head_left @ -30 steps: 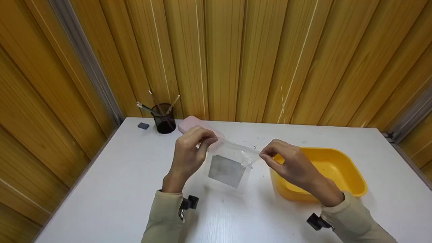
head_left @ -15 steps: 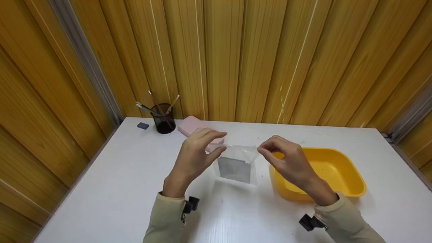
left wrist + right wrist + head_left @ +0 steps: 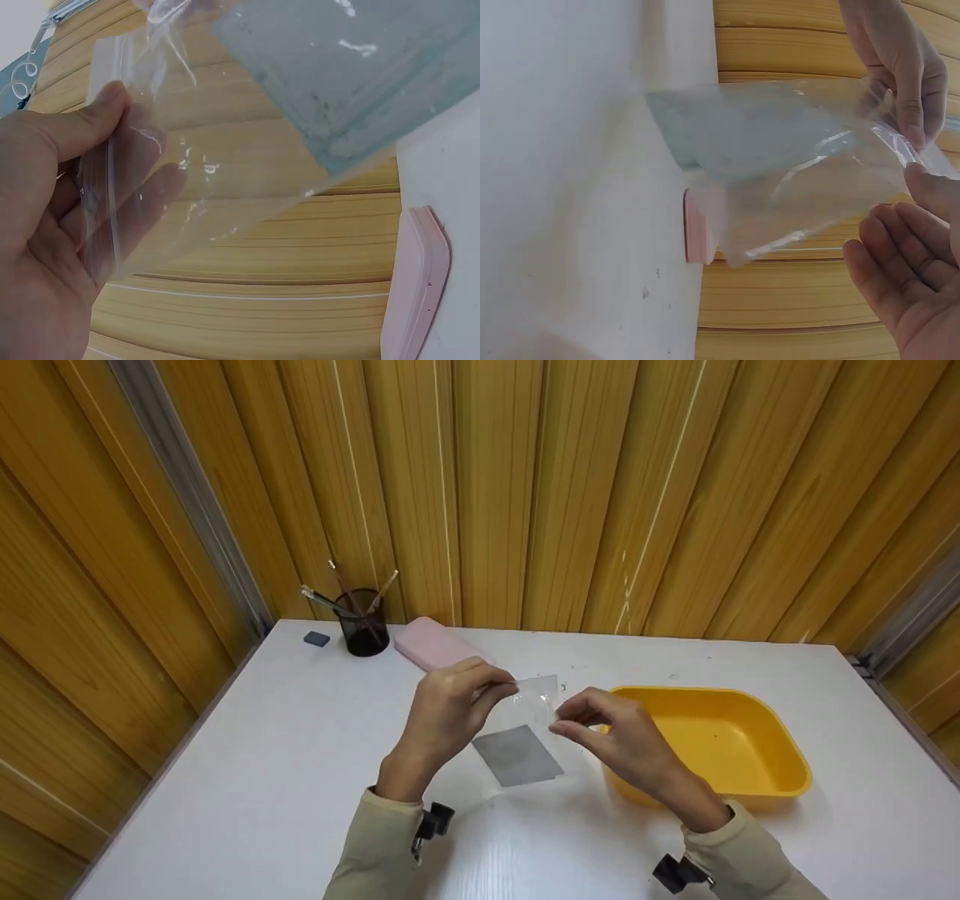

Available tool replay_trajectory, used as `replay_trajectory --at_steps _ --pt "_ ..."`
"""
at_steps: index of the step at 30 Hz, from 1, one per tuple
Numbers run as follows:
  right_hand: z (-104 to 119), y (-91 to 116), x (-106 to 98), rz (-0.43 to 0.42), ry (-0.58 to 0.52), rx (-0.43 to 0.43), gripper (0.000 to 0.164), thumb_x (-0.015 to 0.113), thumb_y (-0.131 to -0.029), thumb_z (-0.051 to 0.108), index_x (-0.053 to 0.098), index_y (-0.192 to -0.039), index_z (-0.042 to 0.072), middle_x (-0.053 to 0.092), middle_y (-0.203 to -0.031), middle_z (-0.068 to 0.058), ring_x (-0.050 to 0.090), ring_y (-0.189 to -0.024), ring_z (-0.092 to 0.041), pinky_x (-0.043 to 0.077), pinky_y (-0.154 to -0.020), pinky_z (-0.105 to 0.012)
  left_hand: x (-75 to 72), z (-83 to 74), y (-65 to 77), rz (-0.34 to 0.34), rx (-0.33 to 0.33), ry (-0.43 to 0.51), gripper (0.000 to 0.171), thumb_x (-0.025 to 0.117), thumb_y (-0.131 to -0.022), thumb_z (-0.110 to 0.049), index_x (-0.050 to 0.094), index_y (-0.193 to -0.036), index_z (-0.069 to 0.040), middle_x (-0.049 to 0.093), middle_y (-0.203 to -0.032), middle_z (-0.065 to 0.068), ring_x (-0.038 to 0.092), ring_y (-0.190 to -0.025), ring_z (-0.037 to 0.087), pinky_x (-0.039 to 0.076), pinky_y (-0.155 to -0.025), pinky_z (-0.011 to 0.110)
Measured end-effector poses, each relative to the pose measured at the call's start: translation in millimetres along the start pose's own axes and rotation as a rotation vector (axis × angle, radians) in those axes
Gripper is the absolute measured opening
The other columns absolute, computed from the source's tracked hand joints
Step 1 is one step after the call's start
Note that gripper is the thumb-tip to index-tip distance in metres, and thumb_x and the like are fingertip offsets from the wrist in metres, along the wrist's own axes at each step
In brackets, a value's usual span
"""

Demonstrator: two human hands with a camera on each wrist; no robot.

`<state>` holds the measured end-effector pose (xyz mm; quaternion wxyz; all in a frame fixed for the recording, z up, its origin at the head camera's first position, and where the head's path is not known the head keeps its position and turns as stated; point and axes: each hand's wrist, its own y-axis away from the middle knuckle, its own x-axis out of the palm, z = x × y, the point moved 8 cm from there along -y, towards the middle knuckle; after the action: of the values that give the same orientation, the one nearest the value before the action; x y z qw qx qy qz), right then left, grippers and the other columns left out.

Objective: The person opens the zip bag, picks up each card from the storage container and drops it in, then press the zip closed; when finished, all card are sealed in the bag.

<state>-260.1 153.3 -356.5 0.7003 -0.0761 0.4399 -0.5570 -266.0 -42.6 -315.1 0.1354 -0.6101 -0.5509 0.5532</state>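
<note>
A clear zip bag (image 3: 536, 705) is held up over the white table between both hands, its zip edge (image 3: 114, 195) near the fingers. Inside it lies a flat grey square piece (image 3: 519, 756), bluish grey in the left wrist view. My left hand (image 3: 450, 709) pinches the zip edge between thumb and fingers, some of them showing through the film. At the other side of the opening, my right hand (image 3: 619, 739) holds the bag's edge near the thumb tip (image 3: 922, 180); its index fingertip is hard to make out, and the other fingers curl loosely, apart from the bag.
An orange-yellow plastic basin (image 3: 720, 742) stands right of and partly behind my right hand. A pink case (image 3: 435, 643) lies behind my left hand. A black mesh pencil cup (image 3: 364, 626) and a small dark eraser (image 3: 316, 639) sit at the back left, near the wooden wall (image 3: 495, 495).
My left hand loosened from the bag's edge, then pinched it again farther right. My right hand has moved slightly left and down. The bag has turned, tilting the grey piece.
</note>
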Motion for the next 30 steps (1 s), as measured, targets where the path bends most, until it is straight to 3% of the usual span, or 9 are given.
replay_trajectory --at_steps 10,18,25,30 --pt "-12 15 10 0.048 0.006 0.068 0.008 0.077 -0.096 0.002 0.074 -0.095 0.010 0.075 -0.090 0.008 0.070 -0.078 -0.011 0.061 -0.075 -0.026 -5.5 12.5 3.5 -0.074 -0.066 0.026 0.004 0.081 -0.093 -0.007 0.079 -0.094 -0.003 0.076 -0.089 0.003 0.073 -0.078 0.014 0.060 -0.070 0.027" --pt "-14 17 12 0.045 -0.028 0.138 0.007 0.077 -0.097 0.004 0.074 -0.095 0.010 0.074 -0.088 0.007 0.069 -0.077 -0.012 0.060 -0.073 -0.026 -10.5 18.2 7.4 -0.082 -0.122 0.048 0.006 0.082 -0.091 -0.006 0.080 -0.096 -0.003 0.077 -0.090 0.004 0.073 -0.080 0.014 0.061 -0.071 0.027" --pt "-20 23 15 0.065 -0.040 0.226 0.008 0.082 -0.093 0.008 0.075 -0.097 0.009 0.074 -0.091 0.003 0.070 -0.081 -0.014 0.061 -0.074 -0.026 -23.6 22.0 -1.5 -0.142 -0.136 0.115 0.006 0.082 -0.091 -0.001 0.079 -0.096 -0.002 0.077 -0.090 0.006 0.071 -0.077 0.015 0.061 -0.069 0.027" --pt "-20 23 15 0.080 -0.056 0.257 0.006 0.081 -0.094 0.007 0.075 -0.095 0.007 0.075 -0.090 0.000 0.070 -0.078 -0.016 0.060 -0.071 -0.025 -27.2 26.6 -5.1 -0.124 -0.155 0.088 0.006 0.082 -0.090 -0.001 0.080 -0.095 -0.002 0.077 -0.090 0.005 0.071 -0.077 0.015 0.060 -0.069 0.027"
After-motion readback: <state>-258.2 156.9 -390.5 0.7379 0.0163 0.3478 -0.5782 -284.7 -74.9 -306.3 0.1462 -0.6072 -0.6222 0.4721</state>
